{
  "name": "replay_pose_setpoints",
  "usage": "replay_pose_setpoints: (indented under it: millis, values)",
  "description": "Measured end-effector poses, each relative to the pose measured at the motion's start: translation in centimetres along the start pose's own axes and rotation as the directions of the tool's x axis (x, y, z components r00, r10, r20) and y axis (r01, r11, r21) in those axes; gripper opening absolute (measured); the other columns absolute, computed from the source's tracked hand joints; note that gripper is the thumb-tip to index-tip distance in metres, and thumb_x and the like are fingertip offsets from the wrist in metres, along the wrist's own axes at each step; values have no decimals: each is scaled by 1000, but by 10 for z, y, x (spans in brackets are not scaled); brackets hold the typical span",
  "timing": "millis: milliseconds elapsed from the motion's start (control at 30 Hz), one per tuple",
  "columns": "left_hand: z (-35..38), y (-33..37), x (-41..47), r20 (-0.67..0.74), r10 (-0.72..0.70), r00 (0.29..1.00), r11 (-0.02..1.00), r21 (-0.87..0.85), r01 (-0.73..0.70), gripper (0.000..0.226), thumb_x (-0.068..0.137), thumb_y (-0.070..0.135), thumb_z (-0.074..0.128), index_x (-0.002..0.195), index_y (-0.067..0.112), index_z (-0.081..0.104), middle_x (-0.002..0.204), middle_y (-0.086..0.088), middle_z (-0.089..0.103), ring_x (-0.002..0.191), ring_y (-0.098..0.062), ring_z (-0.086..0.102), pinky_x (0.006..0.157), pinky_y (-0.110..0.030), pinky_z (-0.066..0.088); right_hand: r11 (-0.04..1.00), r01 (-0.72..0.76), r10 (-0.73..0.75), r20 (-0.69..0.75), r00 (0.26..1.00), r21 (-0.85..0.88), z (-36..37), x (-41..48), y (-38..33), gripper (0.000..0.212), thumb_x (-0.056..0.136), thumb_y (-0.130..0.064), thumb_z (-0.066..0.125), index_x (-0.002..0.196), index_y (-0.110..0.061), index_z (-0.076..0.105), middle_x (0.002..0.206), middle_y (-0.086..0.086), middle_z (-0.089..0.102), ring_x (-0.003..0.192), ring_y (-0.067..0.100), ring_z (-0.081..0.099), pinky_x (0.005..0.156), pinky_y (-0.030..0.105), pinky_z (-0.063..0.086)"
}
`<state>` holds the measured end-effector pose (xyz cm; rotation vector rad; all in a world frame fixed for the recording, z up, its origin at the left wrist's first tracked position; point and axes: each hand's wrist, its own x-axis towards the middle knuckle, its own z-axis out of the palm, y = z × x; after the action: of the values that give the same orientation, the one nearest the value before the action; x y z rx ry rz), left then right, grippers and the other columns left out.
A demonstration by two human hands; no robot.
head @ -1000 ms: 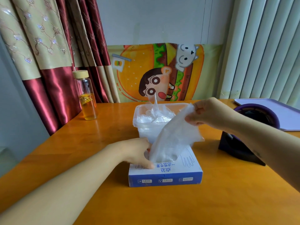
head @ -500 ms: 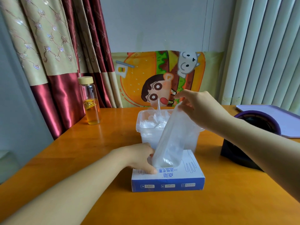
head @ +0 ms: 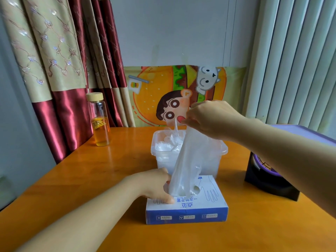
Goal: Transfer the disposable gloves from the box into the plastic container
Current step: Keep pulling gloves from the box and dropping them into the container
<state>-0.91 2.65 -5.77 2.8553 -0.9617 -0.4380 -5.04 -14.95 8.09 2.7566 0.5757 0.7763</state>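
Note:
A blue and white glove box (head: 187,209) lies flat on the orange table, near me. My left hand (head: 157,185) presses down on the box's top at its left side, fingers curled by the slot. My right hand (head: 209,118) pinches the upper end of a clear disposable glove (head: 189,164), stretched up from the slot with its lower end still inside. Behind the box stands the clear plastic container (head: 160,155), holding several crumpled gloves (head: 171,140). My right hand hovers above the container's right half.
A glass bottle (head: 99,120) with amber liquid and a wooden cap stands at the back left. A black stand with a purple ring (head: 269,180) sits to the right, a lilac tray (head: 309,133) behind it. Curtains and a cartoon poster back the table.
My right hand has risen and moved back over the container, drawing the glove longer out of the box. My left hand stays on the box.

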Motion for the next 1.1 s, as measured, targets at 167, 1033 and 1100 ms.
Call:
replay_pose_setpoints:
  millis: [167, 1033, 1100]
  values:
    - [-2, 0, -2, 1, 24, 1000, 1000, -10, -24, 64, 85, 50, 64, 141, 26, 42, 134, 2, 48, 118, -16, 49, 95, -27, 45, 916, 24, -137, 256, 957, 401, -25, -4, 9, 60, 79, -50, 65, 133, -30, 47, 133, -10, 47, 114, 5, 45, 93, 16, 37]
    - [-2, 1, -3, 24, 10, 1000, 999, -31, -9, 66, 84, 52, 65, 142, 32, 39, 140, 6, 46, 122, -15, 49, 98, -28, 44, 911, 98, -176, 163, 971, 400, -13, -11, 10, 22, 91, -30, 60, 107, -22, 71, 111, -11, 68, 95, 1, 61, 88, 12, 45]
    - [-1, 2, -3, 20, -1, 1000, 999, -45, 2, 67, 84, 53, 64, 142, 33, 38, 141, 7, 46, 121, -15, 50, 95, -26, 45, 905, 35, -91, 113, 989, 423, -24, -6, 10, 22, 92, -30, 56, 105, -20, 72, 108, -6, 69, 90, 5, 62, 84, 16, 47]
